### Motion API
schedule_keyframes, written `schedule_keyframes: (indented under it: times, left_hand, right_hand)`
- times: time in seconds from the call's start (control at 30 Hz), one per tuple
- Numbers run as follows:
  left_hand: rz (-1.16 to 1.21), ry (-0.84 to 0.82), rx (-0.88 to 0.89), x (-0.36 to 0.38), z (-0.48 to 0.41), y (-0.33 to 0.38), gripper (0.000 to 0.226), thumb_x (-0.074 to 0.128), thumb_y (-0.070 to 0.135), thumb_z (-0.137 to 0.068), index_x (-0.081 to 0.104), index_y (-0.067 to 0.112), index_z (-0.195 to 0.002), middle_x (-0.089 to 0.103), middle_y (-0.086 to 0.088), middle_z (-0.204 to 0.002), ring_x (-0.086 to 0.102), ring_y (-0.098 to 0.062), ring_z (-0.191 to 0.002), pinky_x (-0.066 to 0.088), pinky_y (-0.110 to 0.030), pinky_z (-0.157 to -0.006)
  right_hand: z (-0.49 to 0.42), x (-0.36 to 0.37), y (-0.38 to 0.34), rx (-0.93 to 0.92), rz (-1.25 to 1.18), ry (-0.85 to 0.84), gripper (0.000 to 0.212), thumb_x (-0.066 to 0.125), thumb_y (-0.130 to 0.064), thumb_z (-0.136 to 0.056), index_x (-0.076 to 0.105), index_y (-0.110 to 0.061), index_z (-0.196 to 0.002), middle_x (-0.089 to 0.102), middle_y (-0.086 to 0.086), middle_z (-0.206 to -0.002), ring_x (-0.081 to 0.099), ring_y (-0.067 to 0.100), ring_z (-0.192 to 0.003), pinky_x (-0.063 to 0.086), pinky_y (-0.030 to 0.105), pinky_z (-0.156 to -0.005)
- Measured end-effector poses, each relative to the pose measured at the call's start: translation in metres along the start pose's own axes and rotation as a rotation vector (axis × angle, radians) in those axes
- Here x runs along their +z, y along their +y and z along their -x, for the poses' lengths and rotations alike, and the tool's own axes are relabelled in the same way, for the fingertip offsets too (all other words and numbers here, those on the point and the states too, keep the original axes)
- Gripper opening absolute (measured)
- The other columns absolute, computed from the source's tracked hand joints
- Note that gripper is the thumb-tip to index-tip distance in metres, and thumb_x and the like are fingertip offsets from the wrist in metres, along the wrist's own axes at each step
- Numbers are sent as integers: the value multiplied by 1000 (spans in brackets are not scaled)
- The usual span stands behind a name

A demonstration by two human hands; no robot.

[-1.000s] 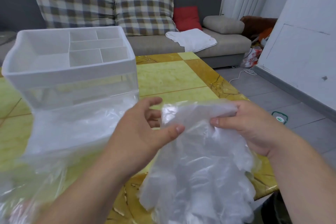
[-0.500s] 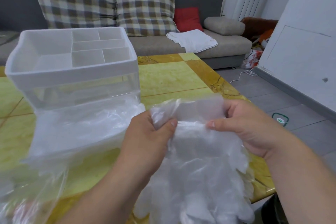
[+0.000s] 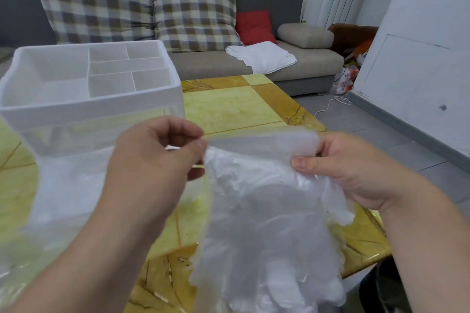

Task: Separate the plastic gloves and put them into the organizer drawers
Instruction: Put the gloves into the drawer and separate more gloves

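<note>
A bunch of clear plastic gloves (image 3: 267, 211) hangs between my hands above the table, fingers pointing down. My left hand (image 3: 152, 160) pinches the left corner of the cuff edge. My right hand (image 3: 340, 168) grips the right side of the cuffs, thumb on top. The white organizer (image 3: 86, 99) with several top compartments stands at the back left on the yellow table (image 3: 229, 107). In front of it, a pile of clear plastic (image 3: 66, 185) lies against its clear drawer front, partly hidden by my left arm.
A grey sofa (image 3: 305, 66) with plaid cushions, a red cushion and a white cloth (image 3: 262, 56) stands behind the table. To the right are grey floor tiles, a white cable (image 3: 330, 104) and a white wall. The table's right edge lies under my right forearm.
My left hand closed on the cuff edge and pulled it up and to the left, stretching the cuffs wider between both hands. The right hand kept its hold.
</note>
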State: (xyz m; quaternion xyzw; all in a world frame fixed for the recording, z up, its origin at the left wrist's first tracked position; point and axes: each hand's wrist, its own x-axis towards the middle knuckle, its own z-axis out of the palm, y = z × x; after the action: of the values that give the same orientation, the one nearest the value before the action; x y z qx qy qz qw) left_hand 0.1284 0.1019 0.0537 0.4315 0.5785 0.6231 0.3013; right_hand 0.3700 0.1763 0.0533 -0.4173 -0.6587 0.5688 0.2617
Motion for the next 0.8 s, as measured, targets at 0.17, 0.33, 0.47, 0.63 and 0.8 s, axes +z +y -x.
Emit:
schedule_keyframes:
  times: [0.17, 0.33, 0.47, 0.63, 0.8]
  left_hand:
    - [-284, -107, 296, -10, 2, 20, 54, 76, 55, -68, 62, 35, -116, 67, 14, -99, 66, -4, -95, 53, -29, -84]
    - [-806, -439, 326, 0, 16, 28, 61, 69, 72, -63, 63, 43, -117, 67, 21, -96, 63, 2, -86, 51, -24, -73]
    - [-962, -493, 172, -6, 14, 33, 36, 72, 62, -69, 68, 26, -70, 64, 10, -59, 59, -6, -54, 48, -33, -54]
    - [-962, -608, 117, -12, 7, 28, 49, 68, 50, -84, 56, 10, -60, 46, 3, -45, 43, -13, -42, 36, -35, -51]
    - [-905, -627, 140, -18, 4, 30, 44, 66, 42, -89, 60, 7, -63, 53, -8, -55, 51, -21, -49, 44, -45, -56]
  right_hand:
    - [1, 4, -18, -68, 148, 17, 70, 87, -40, -64, 64, 16, -98, 66, 36, -104, 67, 36, -88, 48, 64, -93]
    - [2, 22, -36, -136, 334, -82, 7, 75, -11, -88, 77, -4, -85, 75, 16, -85, 66, 17, -73, 50, 36, -72]
    - [3, 35, -43, -162, 498, -153, 17, 73, -23, -90, 75, -9, -82, 71, 16, -79, 59, 17, -66, 47, 38, -64]
    - [-3, 45, -42, -197, 644, -184, 15, 72, -26, -89, 74, -12, -83, 68, 16, -80, 57, 20, -65, 52, 43, -67]
    - [-1, 32, -40, -200, 616, -153, 9, 79, -24, -80, 77, -15, -83, 69, 12, -74, 57, 15, -63, 49, 37, -62]
